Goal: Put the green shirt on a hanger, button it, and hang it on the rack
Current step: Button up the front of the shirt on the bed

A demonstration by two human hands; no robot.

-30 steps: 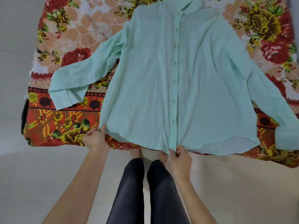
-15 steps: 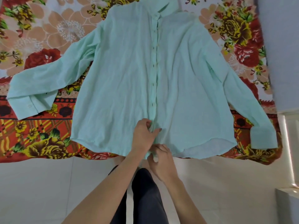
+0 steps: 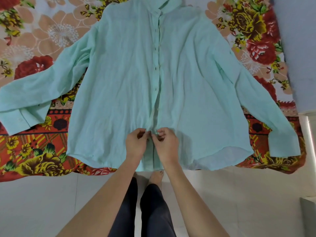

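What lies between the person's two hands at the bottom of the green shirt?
In the head view, only the button placket of the green shirt runs between the left hand and the right hand; both pinch it.

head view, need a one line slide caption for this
Both hands, left hand and right hand, pinch the front placket of the green shirt spread flat on a floral bedsheet.

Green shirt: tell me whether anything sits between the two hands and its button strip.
Nothing visible does. The left hand and right hand already pinch the button strip near the hem of the pale green long-sleeved shirt, spread flat on the floral bedsheet. No hanger or rack is in view.
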